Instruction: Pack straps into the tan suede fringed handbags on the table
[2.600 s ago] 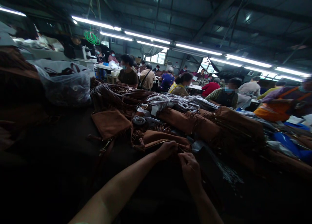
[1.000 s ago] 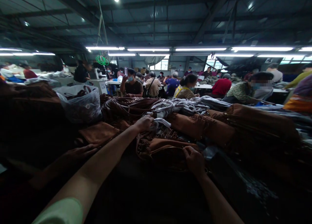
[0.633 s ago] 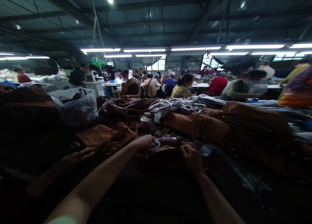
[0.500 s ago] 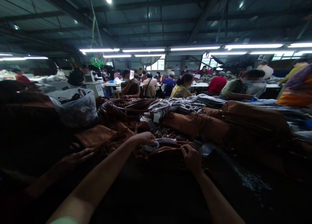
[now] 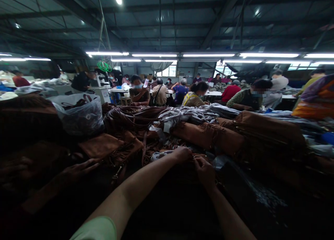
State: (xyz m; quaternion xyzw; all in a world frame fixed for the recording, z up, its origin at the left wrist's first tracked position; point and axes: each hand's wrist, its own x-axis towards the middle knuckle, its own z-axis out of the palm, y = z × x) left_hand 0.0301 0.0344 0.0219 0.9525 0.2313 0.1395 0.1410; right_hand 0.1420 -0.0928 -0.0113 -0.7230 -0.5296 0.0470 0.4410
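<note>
A brown fringed bag point(image 5: 182, 171) lies in front of me, mostly dark and partly covered by my left forearm. My left hand point(image 5: 183, 154) reaches across its upper edge, fingers closed in a pinch on something too small to make out. Just right of it, my right hand point(image 5: 205, 168) pinches the bag's edge at its right end. The fingertips of both hands nearly meet. Behind my left wrist lies a coiled whitish wrapped strap point(image 5: 159, 155).
At left, a co-worker's hand point(image 5: 78, 170) rests beside a brown bag piece point(image 5: 101, 146). Behind are a clear plastic bag point(image 5: 80, 116), a heap of dark brown straps point(image 5: 130, 116), grey-white wrapped straps point(image 5: 190, 114) and stacked brown bags point(image 5: 271, 128). Several people sit at tables beyond.
My left hand has slid right, from the bag's left end to beside my right hand. My right hand has stayed almost in place. A metal clasp now shows near the co-worker's hand.
</note>
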